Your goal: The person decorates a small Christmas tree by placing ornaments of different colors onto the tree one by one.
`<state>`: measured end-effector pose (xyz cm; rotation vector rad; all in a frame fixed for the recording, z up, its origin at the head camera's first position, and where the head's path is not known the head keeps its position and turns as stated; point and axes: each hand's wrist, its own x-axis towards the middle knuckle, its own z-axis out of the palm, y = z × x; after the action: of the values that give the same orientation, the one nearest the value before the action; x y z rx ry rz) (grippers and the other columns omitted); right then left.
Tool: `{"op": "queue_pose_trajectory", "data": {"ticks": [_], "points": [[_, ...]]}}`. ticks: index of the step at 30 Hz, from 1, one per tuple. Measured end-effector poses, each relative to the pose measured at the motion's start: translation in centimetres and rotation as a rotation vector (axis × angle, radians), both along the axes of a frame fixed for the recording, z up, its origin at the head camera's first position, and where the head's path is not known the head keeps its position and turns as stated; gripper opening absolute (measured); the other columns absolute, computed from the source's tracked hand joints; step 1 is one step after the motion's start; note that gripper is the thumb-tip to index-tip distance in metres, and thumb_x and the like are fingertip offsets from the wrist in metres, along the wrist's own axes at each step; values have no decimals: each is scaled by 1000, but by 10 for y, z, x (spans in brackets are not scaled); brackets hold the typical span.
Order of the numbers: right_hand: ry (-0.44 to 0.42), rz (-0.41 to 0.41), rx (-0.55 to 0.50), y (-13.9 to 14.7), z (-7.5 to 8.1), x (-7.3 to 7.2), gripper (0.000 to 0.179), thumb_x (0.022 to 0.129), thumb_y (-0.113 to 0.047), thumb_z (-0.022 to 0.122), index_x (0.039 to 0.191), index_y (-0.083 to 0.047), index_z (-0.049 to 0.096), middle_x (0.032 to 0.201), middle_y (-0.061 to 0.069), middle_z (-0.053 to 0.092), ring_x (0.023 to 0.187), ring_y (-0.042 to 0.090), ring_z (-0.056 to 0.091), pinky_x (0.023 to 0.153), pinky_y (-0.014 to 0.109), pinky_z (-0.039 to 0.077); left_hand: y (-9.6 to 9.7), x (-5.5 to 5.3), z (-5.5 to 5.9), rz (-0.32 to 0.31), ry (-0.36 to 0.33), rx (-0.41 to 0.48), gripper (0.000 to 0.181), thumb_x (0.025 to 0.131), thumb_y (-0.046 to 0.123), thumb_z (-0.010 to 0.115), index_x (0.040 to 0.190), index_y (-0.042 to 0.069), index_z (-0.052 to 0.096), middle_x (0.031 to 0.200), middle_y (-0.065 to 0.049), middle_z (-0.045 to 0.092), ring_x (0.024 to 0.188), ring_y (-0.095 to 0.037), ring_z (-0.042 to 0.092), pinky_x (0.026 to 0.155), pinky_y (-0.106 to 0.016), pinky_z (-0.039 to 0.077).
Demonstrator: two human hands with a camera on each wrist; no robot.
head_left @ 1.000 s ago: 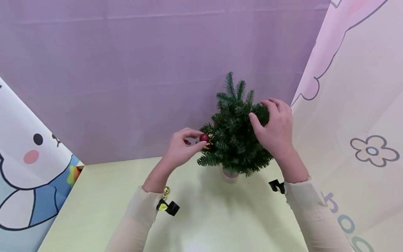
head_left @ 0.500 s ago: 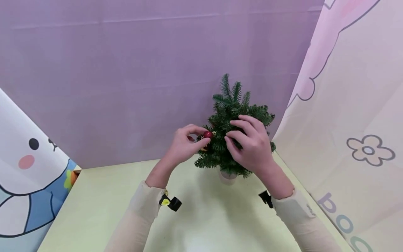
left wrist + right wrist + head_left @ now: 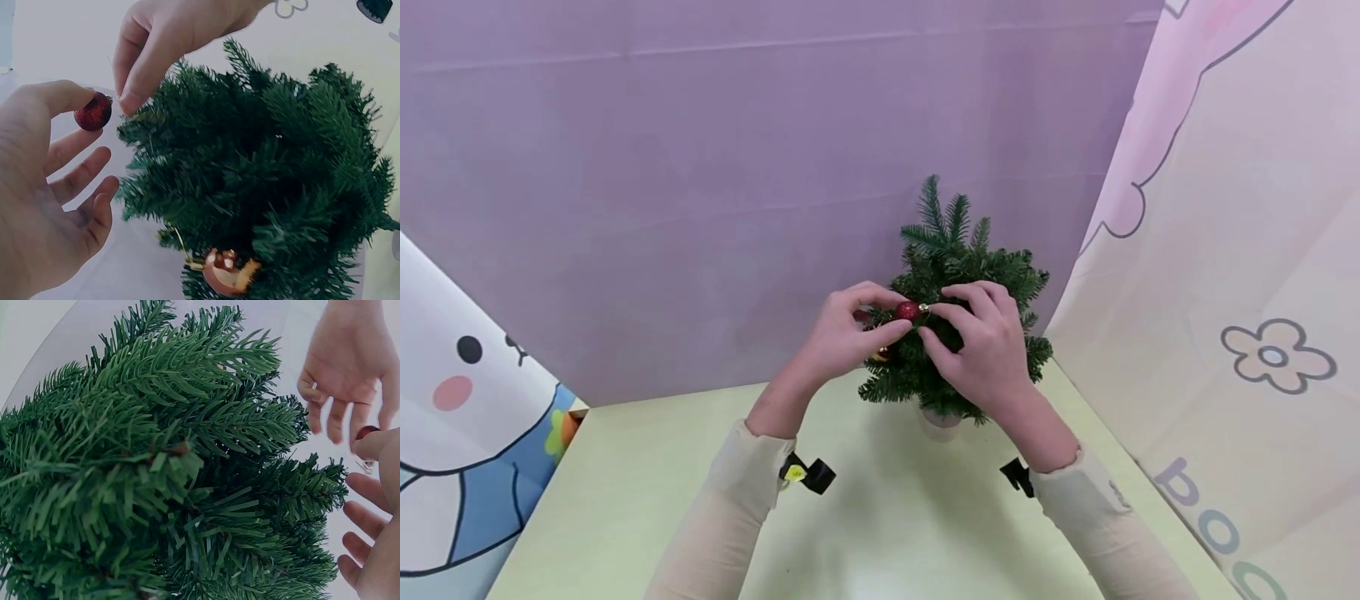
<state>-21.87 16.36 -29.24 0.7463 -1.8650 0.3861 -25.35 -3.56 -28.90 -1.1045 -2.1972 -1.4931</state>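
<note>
My left hand [image 3: 850,333] pinches a red glitter bauble [image 3: 94,112] between thumb and fingertips, its other fingers loosely bent. The bauble's small gold cap [image 3: 923,308] points toward my right hand [image 3: 981,342]. In the left wrist view, the right thumb and index finger meet beside the cap and pinch a thin gold cord [image 3: 150,116]. Both hands are in front of a small green Christmas tree [image 3: 955,242], which stands upright in a pale pot [image 3: 940,425]. A shiny copper-coloured bauble [image 3: 228,272] hangs on a lower branch, partly hidden by the left hand in the head view.
The tree stands on a pale yellow-green table [image 3: 647,467] near a purple backdrop [image 3: 737,208]. A panel with a printed flower [image 3: 1277,357] borders the right side, and a cartoon panel [image 3: 482,467] the left.
My right hand has come left and down from the tree's right side to the bauble. The left hand has moved slightly right and up, still pinching the bauble.
</note>
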Motion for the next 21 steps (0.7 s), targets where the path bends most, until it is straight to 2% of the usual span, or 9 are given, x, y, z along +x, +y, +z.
{"op": "queue_pose_trajectory", "data": {"ticks": [4,9,13,14,20,21], "points": [[2,-3,-18,0,0,-2,26,72,-28,70,83,-4,70,101,11,59,97,32,46,85,44,31,2,2,4,-11,40,-16,25,79,38,63,99,24,65,96,11,58,90,-7,51,68,-36,44],[25,25,-79,0,2,-2,16,74,-21,69,78,-6,71,97,9,60,96,30,47,84,43,32,4,2,6,-19,24,3,23,79,35,65,97,22,66,95,10,59,91,-8,51,69,-33,45],[29,86,-154,0,0,-1,11,74,-17,69,75,-6,71,94,9,61,95,28,48,84,41,33,1,1,1,-21,-8,18,21,79,33,64,96,21,66,96,9,59,91,-8,51,69,-31,45],[24,102,-175,0,0,-1,10,74,-16,68,75,-7,71,94,9,62,95,28,48,84,41,34,0,4,3,-22,-18,21,20,80,30,64,97,18,66,97,7,59,92,-10,51,70,-32,45],[-16,208,-288,1,-1,3,5,73,-13,68,72,-8,70,91,8,62,93,28,48,80,41,35,-8,3,-5,-18,-35,31,20,80,31,64,97,20,66,97,7,59,91,-10,51,70,-33,46],[-21,223,-295,0,-1,3,4,73,-12,68,71,-8,69,91,9,62,93,28,48,79,41,35,-9,0,-9,-16,-31,28,20,80,33,64,97,23,65,97,9,59,91,-8,51,69,-31,46]]}}
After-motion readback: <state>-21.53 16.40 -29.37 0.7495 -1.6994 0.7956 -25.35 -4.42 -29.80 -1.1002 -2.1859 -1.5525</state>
